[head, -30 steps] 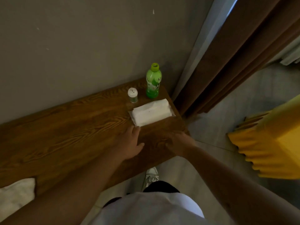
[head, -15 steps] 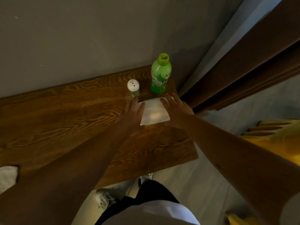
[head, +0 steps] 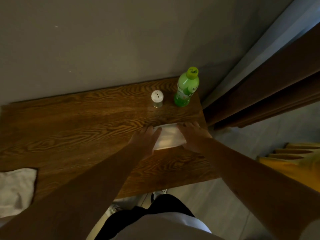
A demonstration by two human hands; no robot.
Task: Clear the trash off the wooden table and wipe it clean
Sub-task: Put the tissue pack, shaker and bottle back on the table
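A white tissue pack (head: 168, 138) lies on the wooden table (head: 78, 122) near its right end. My left hand (head: 144, 138) presses against the pack's left side, with the thumb lying over its top edge. On the pack's right side, my right hand (head: 194, 135) rests with fingers stretched forward. Both hands cover the pack's ends, so only its middle shows. A white cloth (head: 15, 189) lies at the table's near left edge.
A green bottle (head: 186, 89) and a small white-capped shaker (head: 157, 99) stand at the back right by the wall. Brown curtains (head: 268, 94) hang right of the table. A yellow object (head: 290, 163) sits on the floor at right.
Both hands have closed in on the tissue pack from either side. The pack now lies farther from the bottle and nearer to me.
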